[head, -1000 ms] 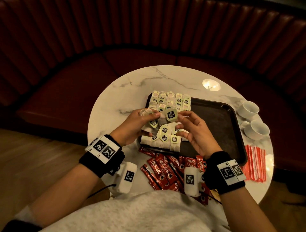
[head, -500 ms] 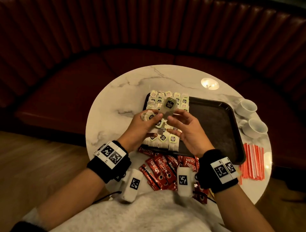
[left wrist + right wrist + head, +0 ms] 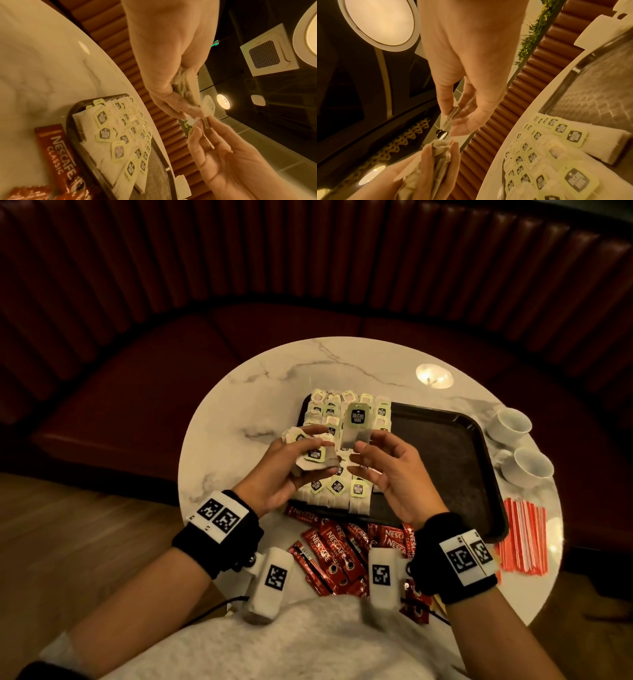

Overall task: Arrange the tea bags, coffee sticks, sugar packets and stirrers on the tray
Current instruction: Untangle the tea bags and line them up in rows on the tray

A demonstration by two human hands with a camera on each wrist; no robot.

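My left hand [image 3: 308,455] grips a crumpled bunch of tea bags [image 3: 313,453] above the near left part of the dark tray [image 3: 445,460]. Beside it, my right hand [image 3: 363,451] pinches a single tea bag [image 3: 356,424] by its lower end, green tag up. The left wrist view shows the left hand [image 3: 185,108] round the bunch [image 3: 186,86], and the right wrist view shows the right hand [image 3: 453,116] pinching the single bag [image 3: 452,115]. Rows of tea bags [image 3: 346,487] cover the tray's left side. Red coffee sticks [image 3: 339,546] lie on the table before the tray.
The tray's right half is bare. Two white cups [image 3: 510,426] [image 3: 529,467] stand at the round marble table's [image 3: 239,392] right edge. A pile of thin red-and-white sticks [image 3: 522,537] lies right of the tray. A dark red bench curves behind the table.
My right hand has drawn one tea bag away from the left hand's bunch and raised it upright. Both hands have risen slightly over the tray.
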